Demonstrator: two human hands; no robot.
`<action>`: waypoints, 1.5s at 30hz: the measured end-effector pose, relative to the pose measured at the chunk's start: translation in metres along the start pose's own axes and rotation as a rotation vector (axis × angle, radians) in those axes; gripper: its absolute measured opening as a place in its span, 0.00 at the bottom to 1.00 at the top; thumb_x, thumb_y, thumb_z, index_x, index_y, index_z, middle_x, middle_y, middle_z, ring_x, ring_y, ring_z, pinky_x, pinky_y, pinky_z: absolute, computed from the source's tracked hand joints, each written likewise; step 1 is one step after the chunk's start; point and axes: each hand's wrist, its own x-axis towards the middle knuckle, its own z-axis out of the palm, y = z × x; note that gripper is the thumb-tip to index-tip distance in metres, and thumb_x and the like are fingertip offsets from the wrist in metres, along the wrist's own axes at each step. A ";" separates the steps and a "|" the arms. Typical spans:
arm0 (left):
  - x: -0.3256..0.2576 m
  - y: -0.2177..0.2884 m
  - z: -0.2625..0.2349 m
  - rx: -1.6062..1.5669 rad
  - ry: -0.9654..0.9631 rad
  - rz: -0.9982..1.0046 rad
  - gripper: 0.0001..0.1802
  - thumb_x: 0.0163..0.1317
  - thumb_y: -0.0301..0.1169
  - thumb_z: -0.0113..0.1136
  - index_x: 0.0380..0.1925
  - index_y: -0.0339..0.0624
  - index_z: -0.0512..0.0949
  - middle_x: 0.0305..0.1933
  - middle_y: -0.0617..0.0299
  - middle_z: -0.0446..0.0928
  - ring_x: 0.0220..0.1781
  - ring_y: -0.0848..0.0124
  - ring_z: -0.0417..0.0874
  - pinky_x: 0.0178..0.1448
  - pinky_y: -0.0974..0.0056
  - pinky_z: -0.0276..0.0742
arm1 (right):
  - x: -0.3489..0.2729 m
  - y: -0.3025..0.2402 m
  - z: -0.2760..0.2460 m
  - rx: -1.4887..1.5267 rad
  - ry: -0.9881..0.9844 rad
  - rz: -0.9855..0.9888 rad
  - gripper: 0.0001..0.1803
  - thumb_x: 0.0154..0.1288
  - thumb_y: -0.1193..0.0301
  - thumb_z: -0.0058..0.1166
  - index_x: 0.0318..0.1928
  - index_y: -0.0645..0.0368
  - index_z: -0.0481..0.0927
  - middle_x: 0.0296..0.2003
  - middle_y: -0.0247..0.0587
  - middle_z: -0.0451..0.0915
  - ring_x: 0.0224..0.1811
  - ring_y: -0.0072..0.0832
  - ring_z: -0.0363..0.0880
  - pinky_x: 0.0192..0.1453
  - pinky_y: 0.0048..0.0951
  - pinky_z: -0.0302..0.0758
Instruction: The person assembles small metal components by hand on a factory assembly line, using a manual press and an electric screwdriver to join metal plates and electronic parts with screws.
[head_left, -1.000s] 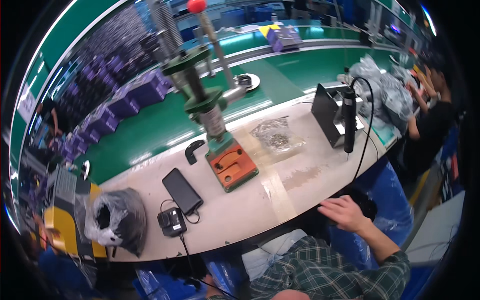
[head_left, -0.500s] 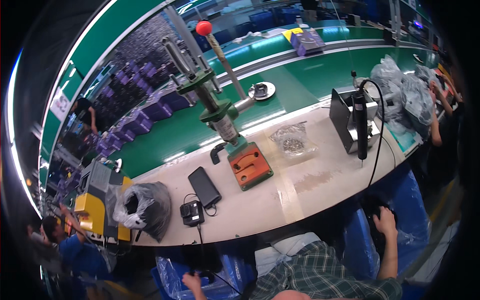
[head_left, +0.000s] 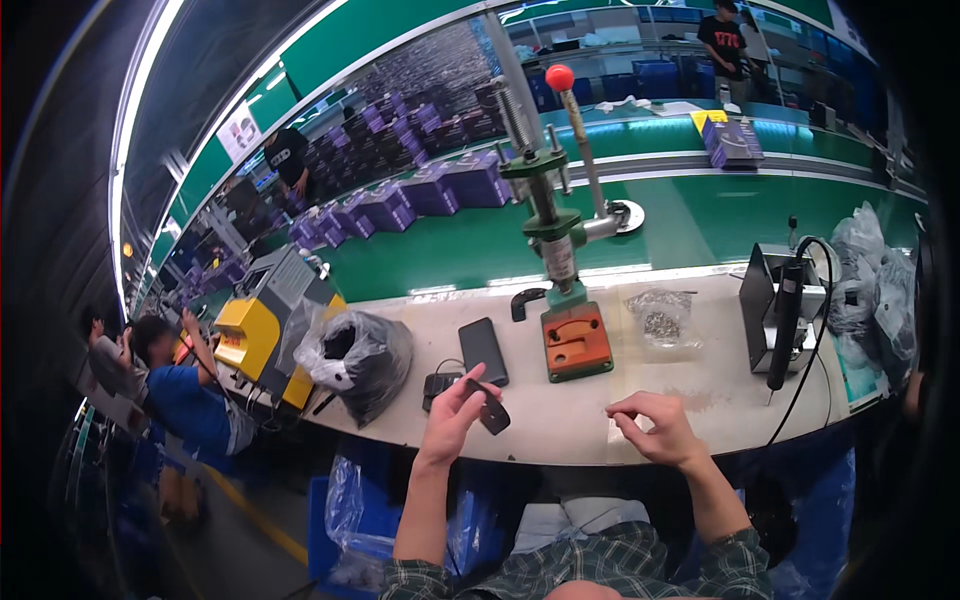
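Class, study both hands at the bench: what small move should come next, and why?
Probably bring the right hand leftward to the small black part in the left hand. Its fingers look pinched, perhaps on something tiny, and the hands are apart above the table.

The pale desk point(head_left: 700, 400) carries a hand press point(head_left: 566, 300), a black phone point(head_left: 483, 350), a clear bag of parts point(head_left: 660, 318) and a black plastic bag point(head_left: 355, 360).

The small part point(head_left: 492, 412) in the left hand point(head_left: 455, 415) looks matt black plastic; beyond it, the bench point(head_left: 560, 425) is smooth, pale and dull.
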 end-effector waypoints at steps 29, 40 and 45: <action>0.175 -0.064 0.074 1.007 -0.385 0.390 0.31 0.68 0.46 0.65 0.66 0.39 0.78 0.70 0.51 0.76 0.77 0.49 0.67 0.77 0.54 0.66 | -0.001 0.065 -0.009 0.141 0.024 0.343 0.09 0.73 0.72 0.59 0.47 0.63 0.88 0.36 0.43 0.90 0.35 0.26 0.90 0.42 0.27 0.86; 0.164 -0.051 0.087 1.426 -0.551 0.642 0.51 0.66 0.62 0.61 0.77 0.36 0.61 0.83 0.52 0.58 0.81 0.51 0.61 0.82 0.48 0.57 | -0.003 0.070 -0.003 0.256 0.022 0.478 0.10 0.75 0.72 0.58 0.48 0.63 0.87 0.37 0.42 0.90 0.37 0.24 0.91 0.44 0.25 0.85; 0.166 -0.052 0.081 1.432 -0.562 0.660 0.53 0.64 0.62 0.63 0.77 0.35 0.60 0.83 0.50 0.57 0.83 0.50 0.58 0.83 0.48 0.55 | -0.005 0.076 -0.005 0.210 0.025 0.463 0.09 0.75 0.72 0.58 0.48 0.64 0.87 0.37 0.41 0.90 0.37 0.25 0.91 0.43 0.26 0.85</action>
